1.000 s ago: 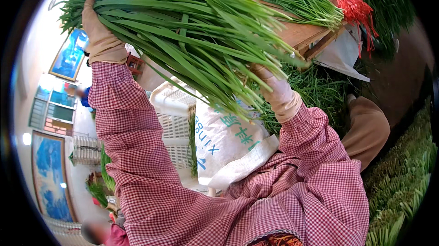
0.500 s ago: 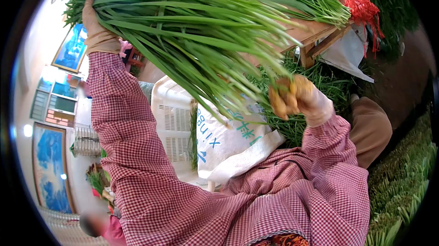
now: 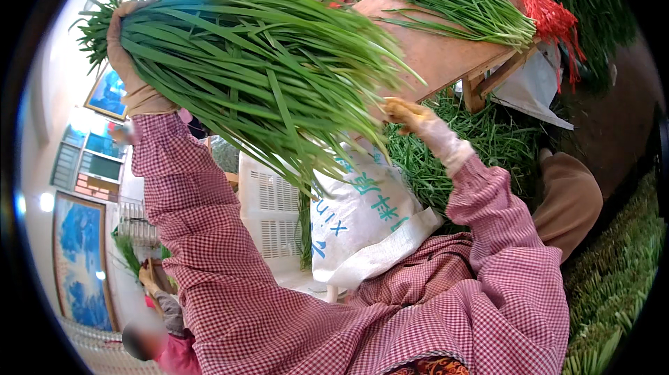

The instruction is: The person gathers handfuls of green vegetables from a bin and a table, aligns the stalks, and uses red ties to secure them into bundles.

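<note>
A large bunch of garlic chives (image 3: 258,75) is held up in front of me, its long green leaves fanning out toward the right and its pale stem ends hanging lowest. My gloved left hand (image 3: 125,55) is wrapped round it near the leaf tips at the upper left. My right hand (image 3: 412,116), in a glove stained yellow at the fingers, is beside the pale stem ends. Its fingers stretch toward them, and I see nothing held in it. Whether the fingertips touch the stems I cannot tell.
A wooden bench (image 3: 446,61) bears a smaller chive bunch (image 3: 481,9) and red plastic ties (image 3: 533,2). Loose chive leaves (image 3: 481,149) lie below it. A white woven sack (image 3: 369,215) covers my lap beside a white plastic crate (image 3: 268,201). A co-worker (image 3: 174,347) sits at lower left.
The bunch and my left hand have shifted slightly left and down. My right hand has moved left toward the stem ends, and its curled fingers have straightened.
</note>
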A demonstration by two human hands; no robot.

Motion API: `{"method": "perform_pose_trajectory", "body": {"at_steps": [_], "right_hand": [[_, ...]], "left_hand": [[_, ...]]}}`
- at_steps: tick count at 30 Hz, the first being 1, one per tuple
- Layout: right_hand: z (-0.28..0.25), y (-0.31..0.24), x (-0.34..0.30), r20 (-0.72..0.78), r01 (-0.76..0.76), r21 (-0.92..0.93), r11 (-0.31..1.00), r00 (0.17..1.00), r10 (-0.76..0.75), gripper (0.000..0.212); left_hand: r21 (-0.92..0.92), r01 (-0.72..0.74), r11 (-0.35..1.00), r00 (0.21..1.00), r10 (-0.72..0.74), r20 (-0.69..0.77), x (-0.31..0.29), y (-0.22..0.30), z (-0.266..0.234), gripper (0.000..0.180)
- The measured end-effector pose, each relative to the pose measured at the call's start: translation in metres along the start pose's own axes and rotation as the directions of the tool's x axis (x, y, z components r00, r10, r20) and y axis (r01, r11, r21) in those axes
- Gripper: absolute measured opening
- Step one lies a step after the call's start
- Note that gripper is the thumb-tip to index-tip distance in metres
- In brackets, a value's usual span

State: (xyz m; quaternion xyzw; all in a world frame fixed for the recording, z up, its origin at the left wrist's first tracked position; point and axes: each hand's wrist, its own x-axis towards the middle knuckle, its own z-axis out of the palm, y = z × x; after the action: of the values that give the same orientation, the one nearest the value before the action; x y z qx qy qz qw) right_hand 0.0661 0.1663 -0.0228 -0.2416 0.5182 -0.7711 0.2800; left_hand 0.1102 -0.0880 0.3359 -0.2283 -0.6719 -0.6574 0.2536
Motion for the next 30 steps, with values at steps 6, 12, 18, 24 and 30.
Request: {"method": "perform_pose_trajectory", "body": {"at_steps": [6, 12, 18, 24, 30], "right_hand": [[0.048, -0.011, -0.009, -0.014, 0.253, 0.711, 0.656, 0.938, -0.347, 0.051], [0.041, -0.035, -0.031, -0.001, 0.369, 0.680, 0.633, 0.864, -0.503, 0.053], [0.025, -0.062, -0.028, 0.133, 0.231, 0.518, 0.824, 0.930, -0.344, 0.049], [0.015, -0.065, -0.037, 0.164, 0.182, 0.486, 0.855, 0.942, -0.293, 0.067], [0.009, -0.053, -0.042, 0.160, 0.160, 0.662, 0.732, 0.924, -0.347, 0.042]], "left_hand": [[-0.485, 0.247, 0.839, 0.965, -0.169, 0.199, -0.004, -0.019, -0.008, 0.016], [-0.433, 0.133, 0.891, 0.981, -0.055, 0.188, -0.017, -0.032, -0.014, 0.010], [-0.599, 0.217, 0.771, 0.949, -0.024, 0.313, -0.006, -0.030, 0.001, 0.007], [-0.615, 0.253, 0.747, 0.943, -0.048, 0.329, -0.012, -0.030, 0.032, 0.005], [-0.646, 0.289, 0.706, 0.910, 0.006, 0.414, -0.005, -0.056, 0.025, 0.005]]}}
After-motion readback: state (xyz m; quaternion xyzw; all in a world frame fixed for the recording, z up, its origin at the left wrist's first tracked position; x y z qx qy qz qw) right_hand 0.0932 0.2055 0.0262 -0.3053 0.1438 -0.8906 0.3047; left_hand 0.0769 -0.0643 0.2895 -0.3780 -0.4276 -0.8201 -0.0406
